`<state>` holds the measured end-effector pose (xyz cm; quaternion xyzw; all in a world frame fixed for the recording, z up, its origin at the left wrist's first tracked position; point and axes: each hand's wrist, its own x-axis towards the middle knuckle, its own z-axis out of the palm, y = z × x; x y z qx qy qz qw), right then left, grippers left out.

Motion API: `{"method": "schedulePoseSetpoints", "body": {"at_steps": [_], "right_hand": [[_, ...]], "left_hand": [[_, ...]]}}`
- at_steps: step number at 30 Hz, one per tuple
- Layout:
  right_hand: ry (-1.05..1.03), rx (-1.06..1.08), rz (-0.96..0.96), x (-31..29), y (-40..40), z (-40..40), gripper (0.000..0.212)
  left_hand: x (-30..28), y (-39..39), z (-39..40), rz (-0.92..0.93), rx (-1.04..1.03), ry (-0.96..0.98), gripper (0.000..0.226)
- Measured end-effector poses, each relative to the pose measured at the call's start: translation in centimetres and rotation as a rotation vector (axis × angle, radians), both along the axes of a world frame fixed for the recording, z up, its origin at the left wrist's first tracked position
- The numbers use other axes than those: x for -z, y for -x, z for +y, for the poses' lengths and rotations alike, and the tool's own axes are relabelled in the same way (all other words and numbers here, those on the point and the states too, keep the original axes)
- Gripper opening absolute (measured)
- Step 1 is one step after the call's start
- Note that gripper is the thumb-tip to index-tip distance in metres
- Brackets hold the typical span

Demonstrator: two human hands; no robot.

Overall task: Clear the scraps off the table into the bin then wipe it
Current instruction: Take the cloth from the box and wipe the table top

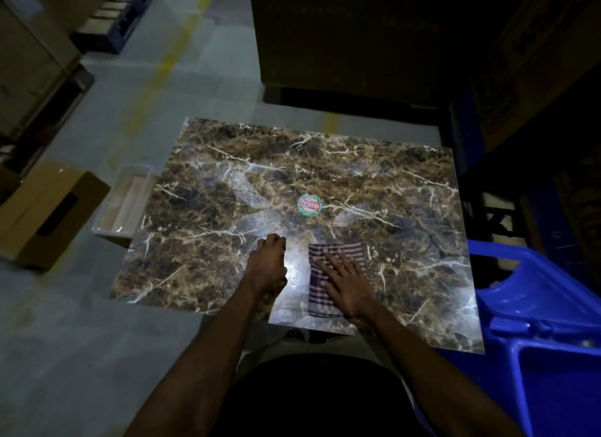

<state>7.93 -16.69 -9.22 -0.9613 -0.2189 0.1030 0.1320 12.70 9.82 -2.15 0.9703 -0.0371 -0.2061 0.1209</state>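
Bench (325, 163), marble top: right hand (346, 282) spread flat on striped cloth (328, 274); left hand (268, 262) curled beside it; round sticker (310, 204).

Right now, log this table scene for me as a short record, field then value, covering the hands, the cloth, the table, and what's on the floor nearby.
left hand: closed in a loose fist, resting on the table, holding nothing visible
right hand: flat, fingers spread, pressing the cloth
cloth: striped, folded, near the table's front edge
table: marble-patterned top, no scraps visible
sticker: round, at mid-table
white tray: on the floor, left of the table
blue bin: right of the table
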Motion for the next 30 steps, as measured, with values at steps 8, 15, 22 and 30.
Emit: {"method": "schedulePoseSetpoints", "body": {"at_steps": [8,15,22,30], "right_hand": [[-0.003,0.305,0.035,-1.1,-4.1,3.2,0.063],[0.022,0.033,0.002,-0.8,1.1,0.9,0.06],[0.035,0.324,0.04,-2.1,-2.3,3.1,0.062],[0.054,-0.021,0.106,-0.9,5.6,6.1,0.06]], "left_hand": [[-1.2,0.1,-0.5,0.112,0.094,-0.064,0.103],[-0.7,1.0,-1.4,0.056,0.06,-0.136,0.109],[-0.2,0.6,-2.1,0.264,-0.129,-0.025,0.126],[-0.2,-2.6,1.3,0.35,0.167,-0.107,0.154]]}}
